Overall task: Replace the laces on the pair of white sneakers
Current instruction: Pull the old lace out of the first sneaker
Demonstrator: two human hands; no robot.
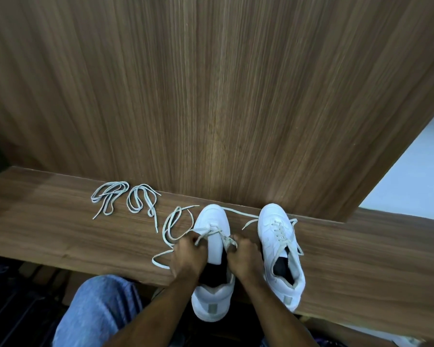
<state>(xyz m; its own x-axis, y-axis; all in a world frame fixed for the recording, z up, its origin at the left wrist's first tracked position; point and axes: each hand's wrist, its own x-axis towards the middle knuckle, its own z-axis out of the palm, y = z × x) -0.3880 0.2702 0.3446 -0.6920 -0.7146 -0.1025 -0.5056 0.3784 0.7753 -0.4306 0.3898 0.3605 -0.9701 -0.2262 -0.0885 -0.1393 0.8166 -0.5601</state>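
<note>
Head view, 2 sneakers [281, 249], 2 spare laces [125, 200]

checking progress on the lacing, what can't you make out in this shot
Head view only:
- Left sneaker: upper eyelets hidden by left hand and right hand.
- Which lace end each hand's fingers pinch: covered, too small.
- Right sneaker: inside too dark to make out.
- Two spare laces: old or new, cannot tell.
</note>
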